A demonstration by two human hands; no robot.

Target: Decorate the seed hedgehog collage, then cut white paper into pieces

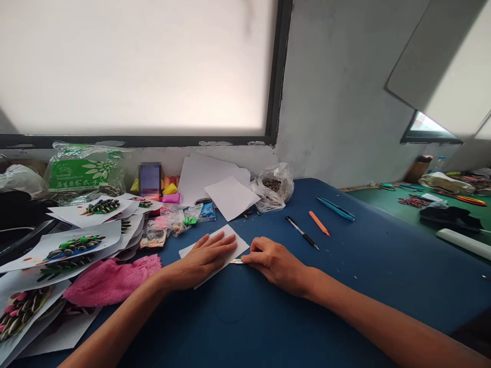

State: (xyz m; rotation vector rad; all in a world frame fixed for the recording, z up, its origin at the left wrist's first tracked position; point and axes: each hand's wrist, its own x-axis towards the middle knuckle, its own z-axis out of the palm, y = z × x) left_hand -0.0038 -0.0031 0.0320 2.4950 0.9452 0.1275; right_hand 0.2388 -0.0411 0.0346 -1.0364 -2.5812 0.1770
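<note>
My left hand (210, 255) lies flat with its fingers stretched out, pressing on a white sheet of paper (238, 244) on the blue table. Close to the sheet's right edge, my right hand (274, 263) is closed in a pinch. Between its thumb and fingertips is the end of a thin whitish strip (237, 261), which reaches left to the paper's lower edge. Fingers cover part of the strip, and its exact kind cannot be made out.
Seed-decorated papers (76, 245) and a pink cloth (115, 281) lie on the left. Behind are blank white papers (232, 197) and a plastic bag of seeds (274, 189). A black pen (302, 232), an orange marker (319, 224) and blue tweezers (336, 208) lie to the right.
</note>
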